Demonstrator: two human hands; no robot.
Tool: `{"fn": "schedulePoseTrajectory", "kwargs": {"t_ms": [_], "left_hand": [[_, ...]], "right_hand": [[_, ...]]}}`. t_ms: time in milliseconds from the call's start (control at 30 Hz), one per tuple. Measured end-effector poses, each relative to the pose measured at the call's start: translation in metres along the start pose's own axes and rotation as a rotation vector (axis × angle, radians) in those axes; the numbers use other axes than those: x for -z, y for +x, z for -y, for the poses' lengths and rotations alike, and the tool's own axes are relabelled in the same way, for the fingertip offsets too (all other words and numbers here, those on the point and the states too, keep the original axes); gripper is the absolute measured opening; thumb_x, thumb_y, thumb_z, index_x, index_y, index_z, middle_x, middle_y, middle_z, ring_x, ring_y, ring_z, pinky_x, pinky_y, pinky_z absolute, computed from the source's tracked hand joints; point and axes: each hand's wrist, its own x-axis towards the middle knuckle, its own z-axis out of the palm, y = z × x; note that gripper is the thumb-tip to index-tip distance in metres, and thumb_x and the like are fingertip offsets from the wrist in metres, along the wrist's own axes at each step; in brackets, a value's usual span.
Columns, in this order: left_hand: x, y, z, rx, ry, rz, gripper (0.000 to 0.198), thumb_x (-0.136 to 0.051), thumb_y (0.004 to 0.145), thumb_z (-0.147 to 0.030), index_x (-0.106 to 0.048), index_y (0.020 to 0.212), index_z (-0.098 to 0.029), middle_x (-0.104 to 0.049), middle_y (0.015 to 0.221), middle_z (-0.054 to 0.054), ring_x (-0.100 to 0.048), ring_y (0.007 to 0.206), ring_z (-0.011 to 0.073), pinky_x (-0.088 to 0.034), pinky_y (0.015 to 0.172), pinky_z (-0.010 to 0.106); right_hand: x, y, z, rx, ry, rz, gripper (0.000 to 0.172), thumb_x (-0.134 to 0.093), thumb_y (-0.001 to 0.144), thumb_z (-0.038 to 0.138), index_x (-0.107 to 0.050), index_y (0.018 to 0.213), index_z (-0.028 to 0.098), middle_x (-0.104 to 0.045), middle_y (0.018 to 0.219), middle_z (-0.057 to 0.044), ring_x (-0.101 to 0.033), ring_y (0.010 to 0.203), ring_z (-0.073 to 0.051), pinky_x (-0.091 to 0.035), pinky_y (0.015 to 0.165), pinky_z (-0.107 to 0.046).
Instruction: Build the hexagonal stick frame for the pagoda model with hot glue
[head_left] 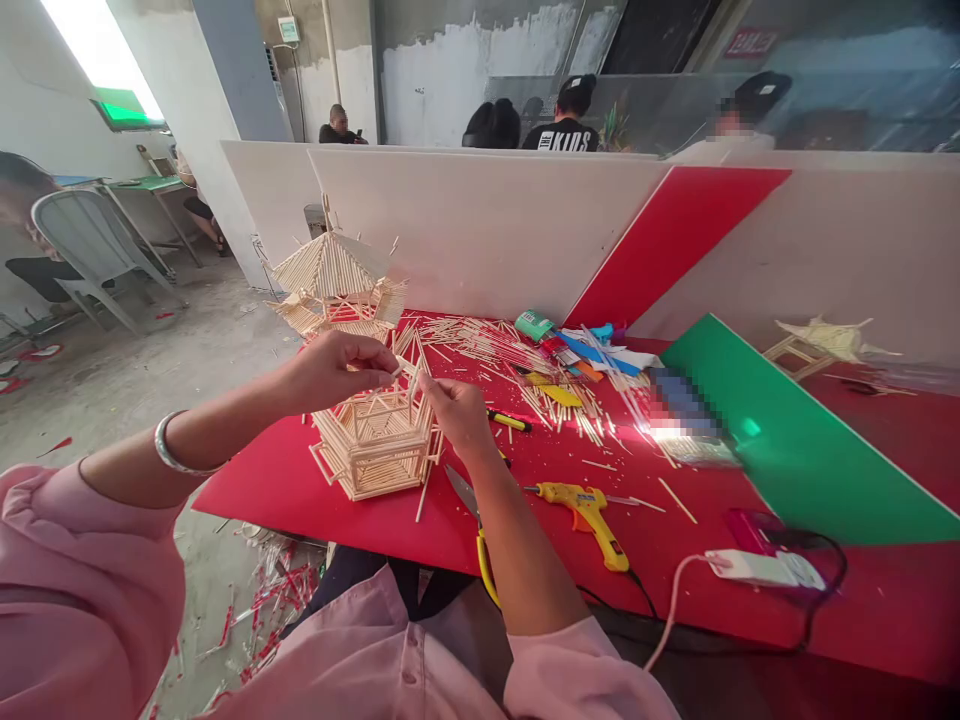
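Note:
A pagoda model [330, 265] of thin wooden sticks stands at the left of the red table, its peaked roof behind my hands. In front of it sits a hexagonal stick base [386, 475] with railings, below my fingers. My left hand [341, 375] is closed, thumb and fingertips pinched at a short wooden stick [406, 366]. From the right, my right hand [459, 412] pinches at the same spot, its fingertips close to the left ones. Fine detail between the fingertips is hard to see. Scissors [484, 560] with yellow handles lie partly under my right forearm.
A yellow glue gun [589, 510] lies right of my forearm, its cord near a white power strip [765, 568]. Loose sticks [480, 340], a yellow-green cutter [510, 420] and a green board [810, 450] are on the table. White panels [480, 220] stand behind; people sit beyond.

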Motion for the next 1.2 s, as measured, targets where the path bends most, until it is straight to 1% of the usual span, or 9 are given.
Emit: {"fn": "schedulePoseTrajectory", "kwargs": {"t_ms": [500, 600, 700, 767, 800, 933, 1033, 1100, 1200], "left_hand": [[-0.005, 0.006, 0.006, 0.0, -0.066, 0.019, 0.015, -0.063, 0.081, -0.028, -0.072, 0.084, -0.016, -0.07, 0.072, 0.002, -0.059, 0.065, 0.0105, -0.048, 0.061, 0.024], [-0.004, 0.002, 0.001, 0.012, -0.071, -0.023, 0.016, -0.063, 0.08, -0.03, -0.071, 0.083, -0.017, -0.07, 0.072, 0.002, -0.06, 0.064, 0.0108, -0.048, 0.06, 0.024], [-0.002, -0.005, -0.006, 0.033, -0.083, -0.071, 0.017, -0.065, 0.079, -0.032, -0.071, 0.083, -0.017, -0.071, 0.073, 0.002, -0.061, 0.065, 0.0119, -0.049, 0.059, 0.025], [0.0, -0.01, -0.01, 0.054, -0.109, -0.091, 0.016, -0.067, 0.078, -0.033, -0.071, 0.082, -0.018, -0.072, 0.074, 0.003, -0.063, 0.067, 0.0128, -0.05, 0.06, 0.025], [0.001, -0.013, -0.012, 0.066, -0.128, -0.103, 0.015, -0.067, 0.078, -0.033, -0.071, 0.082, -0.019, -0.072, 0.075, 0.002, -0.064, 0.069, 0.0133, -0.051, 0.062, 0.025], [-0.004, -0.025, -0.021, 0.09, -0.232, -0.194, 0.014, -0.07, 0.075, -0.033, -0.071, 0.082, -0.02, -0.072, 0.077, 0.002, -0.065, 0.072, 0.0151, -0.054, 0.066, 0.028], [-0.016, -0.038, -0.031, 0.086, -0.289, -0.281, 0.016, -0.072, 0.075, -0.035, -0.07, 0.082, -0.02, -0.071, 0.077, 0.003, -0.066, 0.073, 0.0163, -0.055, 0.068, 0.03], [-0.028, -0.048, -0.037, 0.059, -0.33, -0.291, 0.017, -0.072, 0.077, -0.036, -0.07, 0.081, -0.02, -0.071, 0.077, 0.003, -0.065, 0.073, 0.0166, -0.056, 0.069, 0.03], [-0.05, -0.058, -0.042, -0.004, -0.417, -0.229, 0.015, -0.072, 0.08, -0.034, -0.069, 0.081, -0.02, -0.071, 0.077, 0.004, -0.065, 0.073, 0.0161, -0.055, 0.068, 0.029]], "right_hand": [[-0.004, 0.003, 0.0, -0.014, 0.05, 0.002, 0.051, -0.057, 0.081, 0.058, -0.035, 0.052, 0.022, -0.023, 0.052, 0.007, -0.024, 0.052, -0.009, -0.022, 0.049, -0.025], [0.006, -0.006, 0.001, -0.014, 0.008, -0.012, 0.051, -0.053, 0.085, 0.061, -0.045, 0.055, 0.021, -0.025, 0.051, 0.007, -0.026, 0.05, -0.009, -0.023, 0.049, -0.026], [0.028, -0.035, -0.001, 0.031, -0.16, 0.002, 0.044, -0.051, 0.091, 0.057, -0.065, 0.072, 0.02, -0.047, 0.056, 0.004, -0.045, 0.055, -0.012, -0.033, 0.055, -0.025], [0.047, -0.065, -0.01, 0.041, -0.331, 0.054, 0.036, -0.052, 0.092, 0.052, -0.071, 0.089, 0.022, -0.067, 0.079, -0.001, -0.06, 0.073, -0.017, -0.042, 0.068, -0.027], [0.056, -0.081, -0.016, 0.019, -0.419, 0.09, 0.034, -0.051, 0.093, 0.049, -0.072, 0.094, 0.023, -0.071, 0.09, -0.003, -0.064, 0.081, -0.019, -0.045, 0.074, -0.029], [0.08, -0.145, -0.05, -0.13, -0.74, 0.154, 0.032, -0.048, 0.094, 0.043, -0.072, 0.103, 0.024, -0.073, 0.094, -0.006, -0.068, 0.081, -0.022, -0.049, 0.072, -0.032], [0.087, -0.181, -0.071, -0.114, -0.912, 0.091, 0.031, -0.049, 0.093, 0.038, -0.07, 0.111, 0.023, -0.072, 0.103, -0.009, -0.069, 0.094, -0.025, -0.051, 0.076, -0.033], [0.089, -0.194, -0.079, -0.093, -0.97, 0.038, 0.032, -0.05, 0.093, 0.037, -0.069, 0.114, 0.022, -0.071, 0.107, -0.01, -0.068, 0.1, -0.026, -0.052, 0.078, -0.034], [0.094, -0.198, -0.081, -0.094, -0.977, -0.011, 0.033, -0.048, 0.094, 0.038, -0.069, 0.112, 0.02, -0.072, 0.104, -0.01, -0.068, 0.098, -0.025, -0.052, 0.079, -0.035]]}}
